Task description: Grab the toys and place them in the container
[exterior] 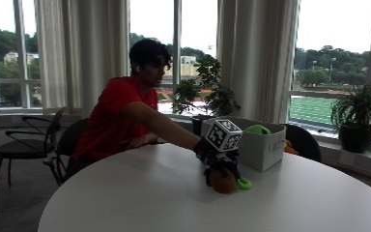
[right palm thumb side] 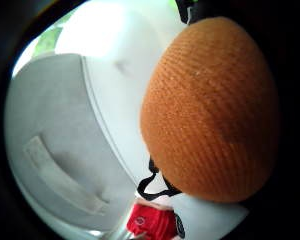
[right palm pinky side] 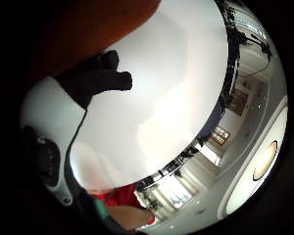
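The gloved right hand curls its fingers around 1 orange knitted toy on the white table. A green toy lies at its 3 o'clock; the grey container stands at 1 o'clock.

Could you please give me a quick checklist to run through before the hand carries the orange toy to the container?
1. Orange toy under the gloved hand: ok, the hand is on top of it at the table.
2. Fingers curled round the toy: cannot tell; it fills the thumb side palm view, but no finger shows on it.
3. Toy lifted off the table: not ok, it looks to rest on it.
4. Container open: ok, and something green shows above its rim.
5. Green toy clear of the grasp: cannot tell, it lies right beside the orange toy.
6. Path to the container: ok, nothing stands between.
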A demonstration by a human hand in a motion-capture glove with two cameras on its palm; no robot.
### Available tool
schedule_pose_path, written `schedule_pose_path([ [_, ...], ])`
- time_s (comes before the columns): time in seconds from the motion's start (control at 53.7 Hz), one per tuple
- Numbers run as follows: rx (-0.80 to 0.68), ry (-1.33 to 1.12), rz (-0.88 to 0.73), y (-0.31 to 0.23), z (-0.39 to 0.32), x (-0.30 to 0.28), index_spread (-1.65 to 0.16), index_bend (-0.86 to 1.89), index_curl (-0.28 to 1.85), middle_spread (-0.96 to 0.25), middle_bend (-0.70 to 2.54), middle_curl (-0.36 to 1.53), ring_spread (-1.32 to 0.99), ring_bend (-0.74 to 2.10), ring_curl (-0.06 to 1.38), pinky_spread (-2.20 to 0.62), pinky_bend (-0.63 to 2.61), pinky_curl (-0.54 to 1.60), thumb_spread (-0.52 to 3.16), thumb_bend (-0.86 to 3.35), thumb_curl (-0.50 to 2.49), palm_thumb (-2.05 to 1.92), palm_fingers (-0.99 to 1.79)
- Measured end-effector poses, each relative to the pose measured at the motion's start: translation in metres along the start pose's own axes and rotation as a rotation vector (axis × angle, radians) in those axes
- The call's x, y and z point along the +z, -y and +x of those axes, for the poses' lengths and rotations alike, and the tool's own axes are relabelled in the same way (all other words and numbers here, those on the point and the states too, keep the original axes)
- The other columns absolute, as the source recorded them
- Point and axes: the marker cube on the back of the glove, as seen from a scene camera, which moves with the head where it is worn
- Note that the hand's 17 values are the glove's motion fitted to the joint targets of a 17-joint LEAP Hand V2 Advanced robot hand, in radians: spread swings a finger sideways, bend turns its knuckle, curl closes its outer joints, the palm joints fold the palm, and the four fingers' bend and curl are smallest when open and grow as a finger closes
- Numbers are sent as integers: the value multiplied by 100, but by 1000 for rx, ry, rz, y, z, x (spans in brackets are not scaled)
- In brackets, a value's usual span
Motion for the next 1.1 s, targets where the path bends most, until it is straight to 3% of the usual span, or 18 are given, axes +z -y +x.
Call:
schedule_pose_path([
  [0.224, 21, 9, 123, 4, -7, 0, -38, 85, 49, -1, 17, 17, 9, 16, 3, -3, 136, 33, 114, 7, 39, 24, 2],
  [0.279, 34, 5, 164, 6, -6, -1, -36, 92, 53, -5, 24, 20, 7, 22, 4, -9, 129, 30, 113, 11, 44, 34, 19],
  [0.429, 67, -26, 253, 10, 0, -5, -34, 84, 58, -16, 37, 27, -7, 40, 11, -26, 127, 30, 110, 16, 52, 50, 51],
  [0.652, 56, -57, 382, -4, 9, -2, -32, 79, 70, -30, 48, 34, -27, 54, 19, -37, 119, 30, 100, 17, 62, 61, 62],
  [0.801, 25, 67, 400, -38, 3, -7, -33, 81, 82, -37, 52, 39, -36, 64, 24, -39, 112, 30, 90, 15, 69, 63, 71],
  [1.099, -43, 94, 530, -100, 9, -91, -34, 79, 104, -44, 61, 49, -43, 68, 29, -41, 109, 32, 75, 12, 82, 66, 75],
])
